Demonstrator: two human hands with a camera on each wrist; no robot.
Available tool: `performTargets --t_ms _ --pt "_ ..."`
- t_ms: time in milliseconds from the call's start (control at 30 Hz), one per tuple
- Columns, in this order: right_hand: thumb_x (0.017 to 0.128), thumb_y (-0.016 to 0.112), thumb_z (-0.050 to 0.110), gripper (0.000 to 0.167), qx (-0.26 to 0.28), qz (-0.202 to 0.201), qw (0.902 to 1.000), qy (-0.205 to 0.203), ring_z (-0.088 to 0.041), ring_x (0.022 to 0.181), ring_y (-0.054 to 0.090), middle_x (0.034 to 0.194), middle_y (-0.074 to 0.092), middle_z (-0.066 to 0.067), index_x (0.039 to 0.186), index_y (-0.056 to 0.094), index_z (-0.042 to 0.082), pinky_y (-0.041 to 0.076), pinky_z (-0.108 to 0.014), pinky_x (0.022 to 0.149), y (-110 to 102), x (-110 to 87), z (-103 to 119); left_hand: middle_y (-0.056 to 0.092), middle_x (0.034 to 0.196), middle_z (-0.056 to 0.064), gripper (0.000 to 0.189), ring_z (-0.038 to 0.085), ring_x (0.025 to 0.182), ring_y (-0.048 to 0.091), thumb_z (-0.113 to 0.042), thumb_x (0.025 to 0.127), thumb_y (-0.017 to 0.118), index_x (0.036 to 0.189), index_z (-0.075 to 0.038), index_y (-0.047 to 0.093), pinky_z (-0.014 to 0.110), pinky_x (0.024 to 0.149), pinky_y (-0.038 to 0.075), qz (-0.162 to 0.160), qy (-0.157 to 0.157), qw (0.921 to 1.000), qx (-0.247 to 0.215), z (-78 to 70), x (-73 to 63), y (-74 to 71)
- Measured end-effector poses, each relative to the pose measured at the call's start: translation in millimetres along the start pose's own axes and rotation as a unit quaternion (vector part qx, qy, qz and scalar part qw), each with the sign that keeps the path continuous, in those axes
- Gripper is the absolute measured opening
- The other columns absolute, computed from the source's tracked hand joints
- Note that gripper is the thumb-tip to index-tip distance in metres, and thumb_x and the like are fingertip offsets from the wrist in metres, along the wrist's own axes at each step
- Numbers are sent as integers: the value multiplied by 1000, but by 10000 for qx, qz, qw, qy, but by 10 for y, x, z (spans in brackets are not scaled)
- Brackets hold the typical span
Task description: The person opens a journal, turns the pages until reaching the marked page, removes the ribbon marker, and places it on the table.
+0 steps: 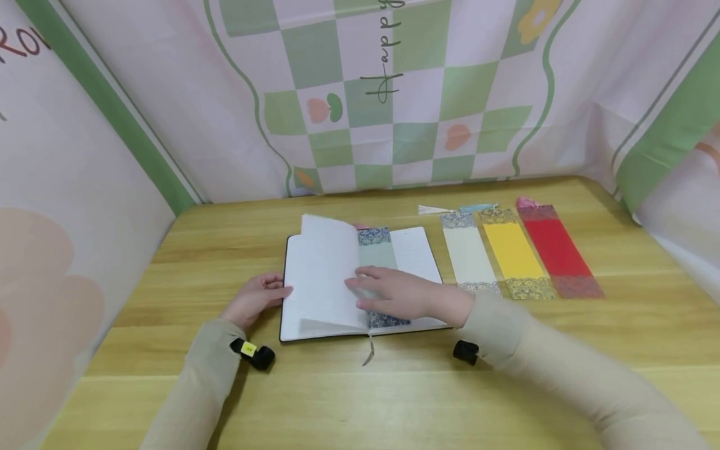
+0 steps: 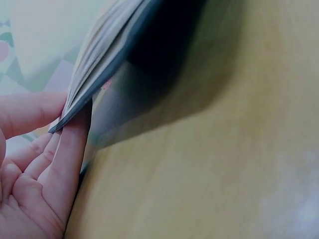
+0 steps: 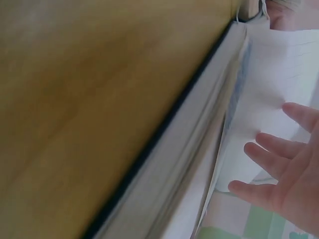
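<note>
An open notebook (image 1: 320, 269) with dark covers and white pages lies on the wooden table. Between its pages is a pale bookmark (image 1: 375, 253) with blue patterned ends, partly covered by my right hand (image 1: 402, 294). That hand's fingers are spread, their tips at a lifted page; in the right wrist view the fingertips (image 3: 254, 149) meet the white paper. My left hand (image 1: 255, 300) grips the notebook's left edge. The left wrist view shows its thumb on the page side and fingers under the dark cover (image 2: 99, 82). A thin ribbon (image 1: 369, 351) hangs from the spine.
Three tasselled bookmarks lie right of the notebook: white (image 1: 468, 250), yellow (image 1: 510, 249) and red (image 1: 557, 250). Behind the table (image 1: 365, 400) hangs a green-checked cloth (image 1: 365, 106). Small black devices are strapped at both wrists.
</note>
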State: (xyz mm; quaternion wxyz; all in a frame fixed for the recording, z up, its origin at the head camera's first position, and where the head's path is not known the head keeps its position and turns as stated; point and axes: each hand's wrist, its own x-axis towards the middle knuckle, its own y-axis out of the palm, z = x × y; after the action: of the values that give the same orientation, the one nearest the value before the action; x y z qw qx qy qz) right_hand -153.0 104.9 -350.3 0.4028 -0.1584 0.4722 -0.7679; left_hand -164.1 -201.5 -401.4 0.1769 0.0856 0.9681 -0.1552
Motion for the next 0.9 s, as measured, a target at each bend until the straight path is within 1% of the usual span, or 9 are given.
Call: performTargets --t_ms 167,267,333,400,500,600,667,767,900 --pt "99 44 42 53 -631 171 9978 -74 -31 140 28 152 30 -15 144 40 16 23 -53 114 71 57 41 57 114 16 43 8 91 57 -1 94 53 132 13 40 27 90 51 80 170 9998 -71 16 9 2" --pt "99 44 44 53 -786 271 9965 -39 -31 141 28 153 28 -15 144 41 17 20 -57 114 93 76 66 59 110 12 42 6 88 57 -1 94 52 131 14 40 24 87 51 116 232 9996 -83 18 7 1" --pt "99 43 44 53 -835 342 9959 -12 -29 141 28 153 28 -14 144 41 17 19 -58 114 103 88 79 59 108 11 39 6 87 57 -1 94 52 129 13 42 24 86 51 104 242 9996 -122 18 6 0" --pt "99 43 45 53 -884 402 9953 8 -28 141 28 154 28 -13 143 42 18 18 -58 114 117 103 87 59 109 11 37 6 89 57 -3 95 50 128 13 43 25 87 51 134 287 9995 -58 21 3 -10" --pt "98 43 46 52 -978 468 9941 34 -25 141 27 154 28 -10 143 43 19 17 -56 115 131 124 100 59 109 10 32 7 89 56 -8 98 46 125 11 46 25 86 51 77 220 9997 -34 22 9 -14" --pt "98 44 46 53 -1090 516 9927 77 -23 142 26 154 28 -9 143 43 20 17 -54 116 141 147 121 58 106 6 37 6 88 55 -15 101 42 128 10 45 21 81 51 20 69 9998 -179 22 15 -19" --pt "97 45 47 53 -1154 535 9918 104 -23 142 26 154 28 -9 143 42 20 17 -53 116 141 160 140 57 106 5 41 6 87 55 -19 102 42 131 9 43 19 79 51 -29 -33 9996 -295 20 18 -20" --pt "97 46 47 53 -1173 539 9915 151 -22 142 26 154 29 -8 143 43 21 17 -51 117 140 175 160 57 111 8 43 6 90 56 -19 100 48 132 9 43 23 84 51 -25 -41 9996 -263 11 6 -11" --pt "96 47 47 53 -1173 565 9913 177 -22 142 26 154 29 -7 142 44 22 16 -53 117 137 190 163 57 116 12 37 10 94 56 -12 95 55 126 8 47 32 93 50 -25 0 10000 -70 -7 -9 17"
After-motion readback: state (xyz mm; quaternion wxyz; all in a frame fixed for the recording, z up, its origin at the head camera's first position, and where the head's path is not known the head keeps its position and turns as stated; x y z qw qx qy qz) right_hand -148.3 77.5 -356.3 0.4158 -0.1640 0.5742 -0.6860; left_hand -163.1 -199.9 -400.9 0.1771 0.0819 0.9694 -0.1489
